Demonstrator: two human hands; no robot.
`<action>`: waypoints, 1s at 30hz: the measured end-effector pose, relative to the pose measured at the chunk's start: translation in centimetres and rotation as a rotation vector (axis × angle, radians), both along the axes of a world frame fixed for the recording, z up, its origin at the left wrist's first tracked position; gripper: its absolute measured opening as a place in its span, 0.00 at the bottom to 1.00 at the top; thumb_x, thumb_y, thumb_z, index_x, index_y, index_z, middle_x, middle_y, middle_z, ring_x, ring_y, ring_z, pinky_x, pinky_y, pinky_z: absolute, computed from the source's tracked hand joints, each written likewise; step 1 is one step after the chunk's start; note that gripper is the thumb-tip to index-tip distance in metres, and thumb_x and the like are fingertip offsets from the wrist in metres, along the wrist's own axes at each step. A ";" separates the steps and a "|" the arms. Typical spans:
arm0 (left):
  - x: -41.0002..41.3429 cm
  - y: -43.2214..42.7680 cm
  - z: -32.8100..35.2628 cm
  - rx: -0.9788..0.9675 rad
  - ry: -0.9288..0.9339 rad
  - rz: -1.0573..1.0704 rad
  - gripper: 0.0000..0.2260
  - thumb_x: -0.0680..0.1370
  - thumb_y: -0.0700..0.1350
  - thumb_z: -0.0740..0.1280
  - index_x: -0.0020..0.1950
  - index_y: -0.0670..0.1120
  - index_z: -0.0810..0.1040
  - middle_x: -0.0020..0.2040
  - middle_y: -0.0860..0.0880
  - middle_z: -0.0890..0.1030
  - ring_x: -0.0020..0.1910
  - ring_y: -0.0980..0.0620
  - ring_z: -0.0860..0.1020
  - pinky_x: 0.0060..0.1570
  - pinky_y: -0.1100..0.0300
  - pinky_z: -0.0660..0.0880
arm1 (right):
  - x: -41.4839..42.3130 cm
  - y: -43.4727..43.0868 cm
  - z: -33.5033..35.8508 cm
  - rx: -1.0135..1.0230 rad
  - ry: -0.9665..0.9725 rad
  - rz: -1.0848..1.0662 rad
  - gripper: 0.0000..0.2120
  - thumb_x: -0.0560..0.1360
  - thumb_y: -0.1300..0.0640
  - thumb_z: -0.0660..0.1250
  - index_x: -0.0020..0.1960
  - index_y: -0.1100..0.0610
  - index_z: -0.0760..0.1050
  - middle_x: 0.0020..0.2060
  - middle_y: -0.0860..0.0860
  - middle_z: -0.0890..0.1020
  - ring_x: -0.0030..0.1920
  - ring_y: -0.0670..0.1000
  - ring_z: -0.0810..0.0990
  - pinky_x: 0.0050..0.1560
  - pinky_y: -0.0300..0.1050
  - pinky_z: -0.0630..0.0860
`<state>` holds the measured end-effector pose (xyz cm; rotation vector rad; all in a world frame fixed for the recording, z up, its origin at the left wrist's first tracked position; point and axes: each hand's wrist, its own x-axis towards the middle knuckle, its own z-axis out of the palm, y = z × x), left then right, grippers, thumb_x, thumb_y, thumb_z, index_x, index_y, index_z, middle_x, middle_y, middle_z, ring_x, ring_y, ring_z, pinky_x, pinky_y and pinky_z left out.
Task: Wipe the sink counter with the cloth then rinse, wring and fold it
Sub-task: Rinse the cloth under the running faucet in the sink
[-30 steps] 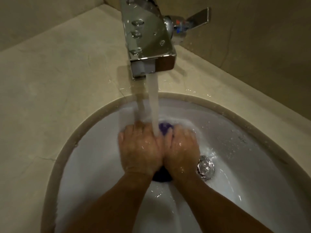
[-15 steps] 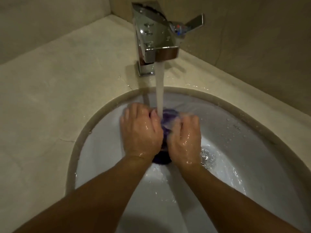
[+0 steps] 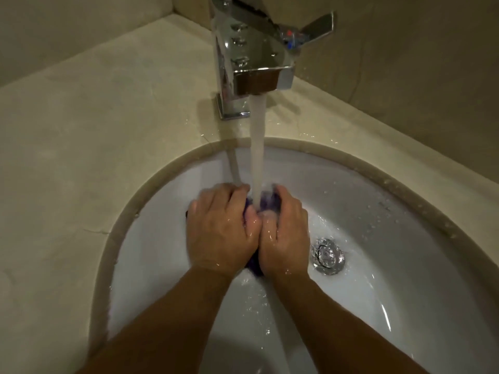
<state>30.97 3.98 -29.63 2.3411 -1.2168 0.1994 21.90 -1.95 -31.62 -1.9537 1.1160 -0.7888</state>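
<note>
A bunched purple cloth (image 3: pixel 270 202) is squeezed between both hands inside the white sink bowl (image 3: pixel 405 238). My left hand (image 3: pixel 221 230) and my right hand (image 3: pixel 286 233) press together, thumbs touching, each shut on the cloth. Only small dark patches of the cloth show, one above the thumbs and one below the palms. Water runs from the chrome tap (image 3: pixel 253 58) in a white stream (image 3: pixel 258 147) that lands on the cloth between my hands. The beige stone counter (image 3: pixel 94 125) surrounds the bowl.
The tap lever (image 3: pixel 316 25) points to the right at the back. A chrome drain (image 3: pixel 327 255) lies just right of my right hand. Water drops lie on the counter behind the bowl and on its right rim. Walls close the counter at the back.
My hands have drawn together again around the cloth under the stream, hiding more of it. The camera view has shifted slightly; water keeps running.
</note>
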 end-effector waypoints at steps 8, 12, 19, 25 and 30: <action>-0.4 -1.3 -0.5 0.037 -0.097 0.065 0.18 0.78 0.53 0.57 0.39 0.44 0.79 0.36 0.44 0.79 0.39 0.42 0.75 0.40 0.51 0.64 | 0.3 -1.4 -3.4 -0.187 0.262 -0.017 0.08 0.82 0.53 0.58 0.49 0.49 0.75 0.44 0.42 0.74 0.47 0.46 0.70 0.53 0.46 0.68; -0.3 -1.8 -0.6 0.145 -0.077 0.078 0.19 0.80 0.58 0.58 0.43 0.46 0.80 0.37 0.46 0.79 0.41 0.44 0.75 0.44 0.51 0.67 | 0.7 -2.3 -2.0 -0.173 0.162 -0.008 0.11 0.78 0.51 0.53 0.41 0.50 0.72 0.38 0.42 0.70 0.41 0.48 0.72 0.49 0.43 0.64; -0.8 -3.4 0.3 0.215 -0.008 0.071 0.16 0.80 0.56 0.57 0.43 0.48 0.79 0.39 0.49 0.79 0.43 0.46 0.76 0.45 0.52 0.69 | 0.1 -3.2 -0.8 0.055 0.143 -0.013 0.19 0.81 0.43 0.51 0.38 0.51 0.69 0.32 0.45 0.73 0.35 0.49 0.72 0.40 0.48 0.70; 0.3 -1.6 1.5 -0.109 0.149 -0.037 0.11 0.79 0.45 0.58 0.45 0.43 0.78 0.42 0.44 0.76 0.44 0.45 0.73 0.46 0.51 0.69 | -0.4 -3.0 3.4 0.216 -0.051 -0.149 0.10 0.84 0.53 0.58 0.44 0.50 0.72 0.46 0.50 0.78 0.49 0.52 0.77 0.53 0.49 0.73; 1.8 -0.2 4.9 -0.456 0.295 -0.078 0.09 0.75 0.42 0.56 0.40 0.41 0.72 0.43 0.45 0.73 0.43 0.45 0.72 0.44 0.48 0.72 | -2.0 -3.3 6.7 0.423 -0.373 -0.236 0.14 0.76 0.40 0.60 0.37 0.46 0.76 0.43 0.52 0.81 0.47 0.52 0.80 0.51 0.52 0.78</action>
